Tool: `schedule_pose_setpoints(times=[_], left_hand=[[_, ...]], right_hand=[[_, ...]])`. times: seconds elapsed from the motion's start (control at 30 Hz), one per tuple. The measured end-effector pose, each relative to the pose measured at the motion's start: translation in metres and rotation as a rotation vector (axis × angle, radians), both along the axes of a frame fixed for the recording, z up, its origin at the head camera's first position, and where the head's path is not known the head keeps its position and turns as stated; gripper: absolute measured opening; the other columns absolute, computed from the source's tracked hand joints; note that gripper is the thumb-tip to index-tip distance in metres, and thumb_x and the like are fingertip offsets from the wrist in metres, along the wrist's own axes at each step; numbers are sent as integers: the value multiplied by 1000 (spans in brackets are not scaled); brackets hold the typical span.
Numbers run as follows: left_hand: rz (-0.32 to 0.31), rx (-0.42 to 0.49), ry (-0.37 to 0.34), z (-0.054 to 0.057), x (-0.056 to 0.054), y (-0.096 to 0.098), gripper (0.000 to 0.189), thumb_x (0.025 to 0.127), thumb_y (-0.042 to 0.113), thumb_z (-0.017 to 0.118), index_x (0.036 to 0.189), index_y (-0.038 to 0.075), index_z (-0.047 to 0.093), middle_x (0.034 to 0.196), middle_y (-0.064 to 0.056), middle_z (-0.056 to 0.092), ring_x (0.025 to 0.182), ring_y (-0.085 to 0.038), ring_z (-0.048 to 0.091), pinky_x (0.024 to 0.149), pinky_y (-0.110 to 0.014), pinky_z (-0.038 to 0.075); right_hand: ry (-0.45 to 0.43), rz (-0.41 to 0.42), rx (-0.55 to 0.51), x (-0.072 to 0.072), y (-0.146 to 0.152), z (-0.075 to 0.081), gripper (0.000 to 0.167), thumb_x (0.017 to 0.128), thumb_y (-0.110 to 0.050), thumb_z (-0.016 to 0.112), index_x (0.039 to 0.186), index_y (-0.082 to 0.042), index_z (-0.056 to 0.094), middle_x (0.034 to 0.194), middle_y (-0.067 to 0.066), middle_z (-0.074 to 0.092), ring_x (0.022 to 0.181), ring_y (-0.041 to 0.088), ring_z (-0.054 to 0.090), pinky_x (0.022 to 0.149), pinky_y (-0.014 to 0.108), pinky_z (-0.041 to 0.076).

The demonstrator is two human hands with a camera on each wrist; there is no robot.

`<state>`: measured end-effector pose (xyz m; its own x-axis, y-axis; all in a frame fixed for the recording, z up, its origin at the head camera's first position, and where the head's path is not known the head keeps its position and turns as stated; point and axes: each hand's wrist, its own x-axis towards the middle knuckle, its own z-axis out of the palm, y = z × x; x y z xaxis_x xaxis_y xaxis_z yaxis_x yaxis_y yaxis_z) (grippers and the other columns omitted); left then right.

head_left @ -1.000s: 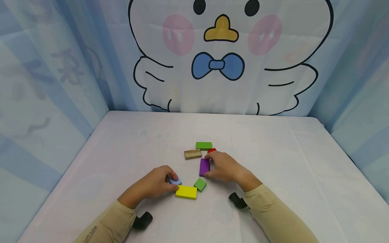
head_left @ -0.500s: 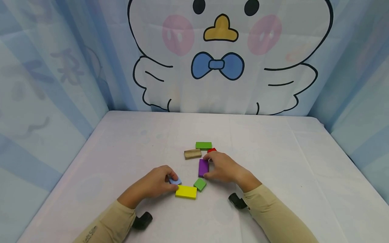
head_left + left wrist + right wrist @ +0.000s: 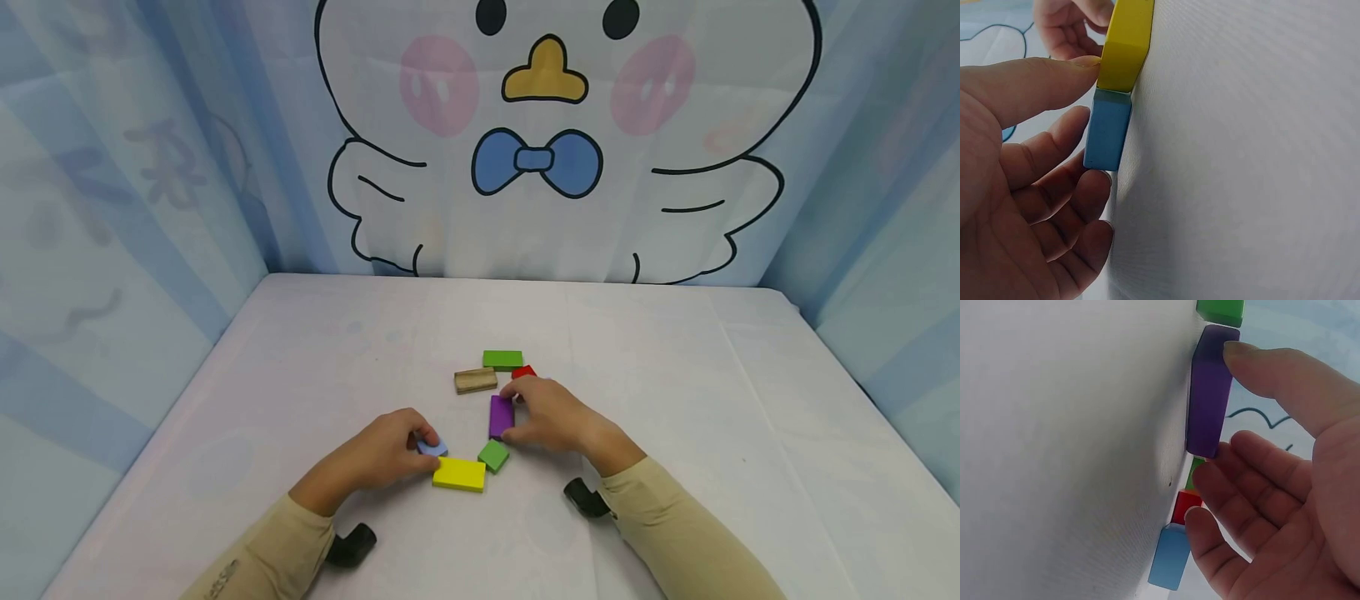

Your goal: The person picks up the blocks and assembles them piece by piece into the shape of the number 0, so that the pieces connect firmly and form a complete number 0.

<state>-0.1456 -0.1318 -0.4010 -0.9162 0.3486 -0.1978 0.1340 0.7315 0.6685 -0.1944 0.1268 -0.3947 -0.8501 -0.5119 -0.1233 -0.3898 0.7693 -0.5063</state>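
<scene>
With the curled left hand (image 3: 378, 450), holds the light-blue block (image 3: 432, 449) and touches the yellow block (image 3: 459, 475) by thumb. Rightward, just beyond the small green block (image 3: 494, 456), pinches the purple block (image 3: 500, 417), with its long axis near-to-far, lengthwise in the nearer right hand (image 3: 558, 416), left of the palm.

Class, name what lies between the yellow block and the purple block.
The small green block lies between the yellow block and the purple block, as the head view shows.

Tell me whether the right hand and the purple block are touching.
Touching: the right wrist view shows the right hand with its thumb tip laid against the purple block.
</scene>
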Motion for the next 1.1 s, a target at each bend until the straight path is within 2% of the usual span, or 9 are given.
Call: schedule_pose_setpoints(times=[0.43,1.1], left_hand=[[-14,-7,13,-2,-1,-1,17,85,18,81,95,11,69,88,3,55,77,-15,49,68,-30,44],[13,-26,-8,1,1,2,18,85,19,82,95,12,68,88,3,55,78,-15,49,70,-32,46]], right_hand=[[13,4,0,2,0,0,51,83,-23,81,126,-3,62,114,6,64,104,23,57,96,41,47],[-10,-6,-7,4,0,2,52,84,-23,81,127,-3,61,116,7,63,106,24,57,97,41,47]])
